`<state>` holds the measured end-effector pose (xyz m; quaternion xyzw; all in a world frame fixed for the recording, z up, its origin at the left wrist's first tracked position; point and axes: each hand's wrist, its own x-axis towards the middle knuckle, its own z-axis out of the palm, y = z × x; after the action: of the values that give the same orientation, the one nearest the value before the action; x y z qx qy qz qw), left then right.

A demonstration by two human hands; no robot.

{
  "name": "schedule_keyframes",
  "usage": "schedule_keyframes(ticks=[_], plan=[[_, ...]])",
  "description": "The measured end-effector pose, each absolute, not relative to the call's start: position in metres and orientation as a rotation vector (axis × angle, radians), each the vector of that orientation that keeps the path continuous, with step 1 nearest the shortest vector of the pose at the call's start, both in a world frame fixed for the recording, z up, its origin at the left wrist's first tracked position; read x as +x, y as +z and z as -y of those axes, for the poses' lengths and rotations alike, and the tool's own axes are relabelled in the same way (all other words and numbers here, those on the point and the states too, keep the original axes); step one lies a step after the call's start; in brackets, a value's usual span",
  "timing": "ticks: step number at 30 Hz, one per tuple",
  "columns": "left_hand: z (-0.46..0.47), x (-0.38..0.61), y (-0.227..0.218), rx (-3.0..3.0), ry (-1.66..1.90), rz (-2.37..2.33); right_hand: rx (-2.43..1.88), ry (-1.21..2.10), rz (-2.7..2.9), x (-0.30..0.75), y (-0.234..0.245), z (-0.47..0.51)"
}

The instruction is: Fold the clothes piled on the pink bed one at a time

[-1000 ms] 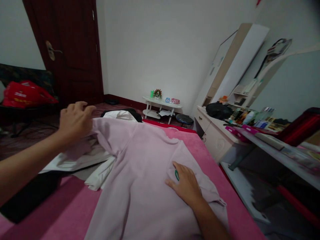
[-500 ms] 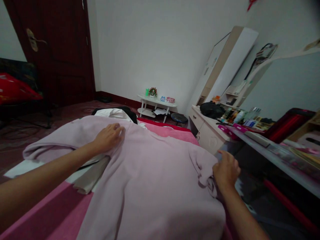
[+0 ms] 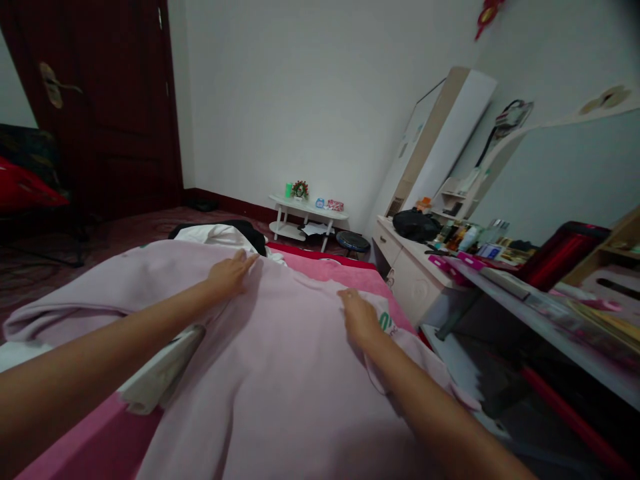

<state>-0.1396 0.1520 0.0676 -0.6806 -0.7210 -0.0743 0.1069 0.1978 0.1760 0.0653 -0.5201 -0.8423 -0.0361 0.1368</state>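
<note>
A pale pink sweatshirt (image 3: 295,347) lies spread over the bed, its left sleeve reaching out to the left. My left hand (image 3: 231,275) pinches the cloth at the left shoulder, near the neckline. At the right shoulder, my right hand (image 3: 359,317) has its fingers closed on the fabric. Just beside that hand, a folded-over part shows a green printed logo (image 3: 385,321). Under the left sleeve sits a white folded garment (image 3: 160,370), partly covered. More white clothing (image 3: 215,235) and a black garment (image 3: 247,233) lie beyond the sweatshirt.
The bed has a pink cover (image 3: 325,267). Close on the right stand a glass-topped desk (image 3: 505,293) and a white dresser (image 3: 415,267) crowded with bottles. A low white table (image 3: 310,210) and a round stool (image 3: 353,241) are by the far wall.
My right hand has moved left from the right sleeve to the shoulder near the neckline, and the right side is folded over, showing the logo. My left hand has shifted slightly toward the neckline.
</note>
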Motion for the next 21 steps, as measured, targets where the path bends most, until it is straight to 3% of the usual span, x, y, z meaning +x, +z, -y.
schedule_keyframes(ticks=[5,13,17,21], plan=[[-0.165,-0.138,0.064,-2.093,-0.222,2.165,-1.433,-0.045,2.602,0.173,0.021,-0.172],[-0.169,-0.132,0.062,-1.922,-0.391,2.265,-2.078,0.025,2.080,0.269,0.026,-0.258],[-0.167,-0.129,0.057,-1.864,-0.501,2.217,-2.015,0.032,2.145,0.287,0.024,-0.251],[-0.157,-0.133,0.065,-1.959,-0.825,2.031,-1.824,0.105,2.066,0.293,0.028,-0.242]])
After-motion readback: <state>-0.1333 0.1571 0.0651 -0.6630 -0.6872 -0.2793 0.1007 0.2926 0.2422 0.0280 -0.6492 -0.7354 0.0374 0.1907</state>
